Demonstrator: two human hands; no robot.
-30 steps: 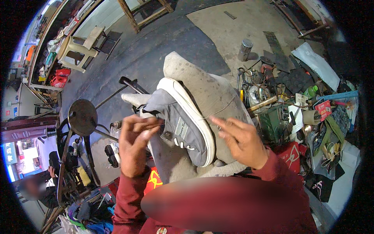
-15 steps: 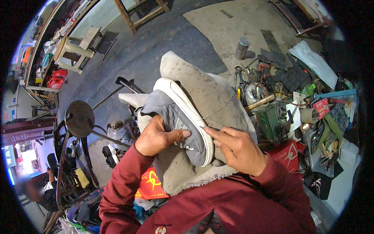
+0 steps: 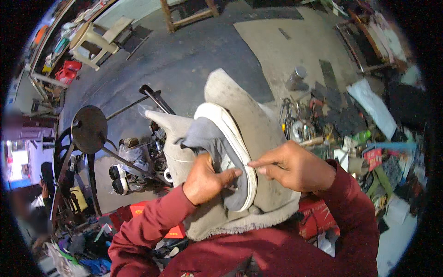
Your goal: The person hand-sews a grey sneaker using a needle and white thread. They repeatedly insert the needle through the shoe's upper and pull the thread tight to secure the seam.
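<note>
A grey sneaker (image 3: 210,138) with a white sole lies on its side on a dirty grey cloth (image 3: 258,138) spread over my lap. My left hand (image 3: 205,181) grips the sneaker's upper near the heel, thumb pressed to the sole edge. My right hand (image 3: 293,167) sits just to the right, its thumb and forefinger pinched against the white sole rim (image 3: 240,147). Both sleeves are dark red.
A black stitching machine with a round handwheel (image 3: 90,129) stands at my left. Tools, scraps and boxes (image 3: 350,143) crowd the floor on the right. A small metal can (image 3: 297,74) stands on a mat. A wooden stool (image 3: 92,41) is far left.
My left hand moved from above the shoe onto its upper and gripped it. My right hand came in from the right and pinched the sole rim. The view closed in on the shoe.
</note>
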